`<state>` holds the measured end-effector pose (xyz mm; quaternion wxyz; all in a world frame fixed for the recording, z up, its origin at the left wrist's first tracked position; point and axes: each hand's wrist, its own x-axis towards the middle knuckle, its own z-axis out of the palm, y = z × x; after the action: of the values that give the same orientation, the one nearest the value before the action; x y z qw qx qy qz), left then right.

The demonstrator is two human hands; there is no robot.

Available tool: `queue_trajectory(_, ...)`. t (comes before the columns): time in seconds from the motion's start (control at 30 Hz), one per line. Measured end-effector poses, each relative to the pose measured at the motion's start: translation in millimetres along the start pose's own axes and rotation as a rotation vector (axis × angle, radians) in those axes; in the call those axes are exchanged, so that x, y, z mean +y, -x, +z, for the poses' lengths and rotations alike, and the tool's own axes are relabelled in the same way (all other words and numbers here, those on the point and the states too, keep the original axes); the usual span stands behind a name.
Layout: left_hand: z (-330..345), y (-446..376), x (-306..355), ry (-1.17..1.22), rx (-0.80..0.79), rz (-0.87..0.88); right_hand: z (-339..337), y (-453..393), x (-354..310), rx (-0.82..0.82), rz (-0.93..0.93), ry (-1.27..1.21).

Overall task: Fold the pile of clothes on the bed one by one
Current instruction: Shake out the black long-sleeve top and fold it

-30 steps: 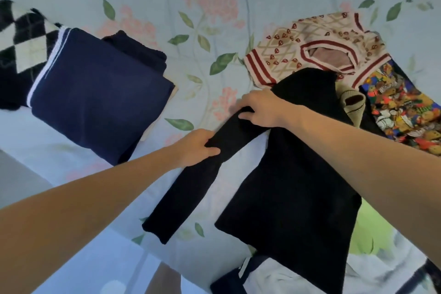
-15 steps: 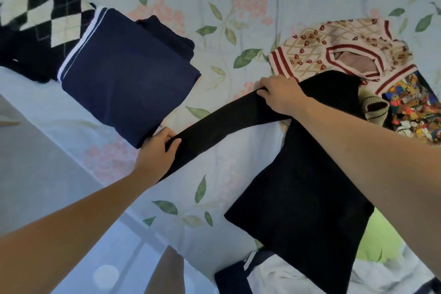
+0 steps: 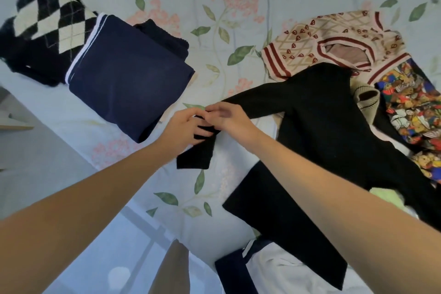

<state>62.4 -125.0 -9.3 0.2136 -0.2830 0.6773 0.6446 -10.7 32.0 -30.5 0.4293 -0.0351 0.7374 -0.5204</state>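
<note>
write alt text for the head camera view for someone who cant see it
Both hands, left hand and right hand, meet on the sleeve of a black sweater spread on a floral bed sheet. A folded navy garment lies left.

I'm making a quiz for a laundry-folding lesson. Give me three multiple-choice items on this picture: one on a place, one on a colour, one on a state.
1. Where does the folded navy garment lie?
A. left of the hands
B. on the red-striped sweater
C. under the black top

2. What colour is the sleeve being handled?
A. green
B. black
C. white

3. How does the sleeve lie?
A. rolled up
B. stretched out flat
C. bent near its cuff, at the hands

Key: A, it sits left of the left hand and right hand; B, it belongs to the black top; C, the cuff end turns down below the hands.
</note>
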Motion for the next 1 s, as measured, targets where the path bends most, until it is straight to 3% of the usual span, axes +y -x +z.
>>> queue_trajectory(0.07,11,-5,9,0.003,-0.093,-0.021,3,10,2,0.0,0.064,-0.181)
queue_trajectory(0.13,19,-10,8,-0.144,-0.127,0.015,5,18,10,0.109,0.116,-0.24)
queue_trajectory(0.23,15,-22,-3,-0.525,-0.121,0.151,10,26,23,0.331,0.203,-0.012)
queue_trajectory(0.37,-7,-39,-20,-0.916,-0.226,0.301,31,33,48,0.251,0.2,0.326)
queue_trajectory(0.5,-14,-48,-16,-1.258,-0.27,0.41,45,32,61,0.383,0.154,0.624)
queue_trajectory(0.57,-13,-51,-6,-1.388,-0.311,0.428,44,31,60,0.367,0.175,0.666)
queue_trajectory(0.63,-10,-54,4,-1.321,-0.346,0.417,35,31,57,0.321,0.151,0.577)
queue_trajectory(0.73,0,-55,25,-0.975,-0.316,0.38,-2,45,45,0.273,0.08,0.236)
queue_trajectory(0.83,26,-59,56,-0.702,-0.343,0.315,-66,72,33,0.258,0.041,0.117)
queue_trajectory(0.9,47,-60,75,-0.704,-0.425,0.246,-111,94,28,0.246,0.056,0.128)
queue_trajectory(1.0,78,-65,91,-0.902,-0.61,0.168,-174,129,32,0.264,0.136,0.105)
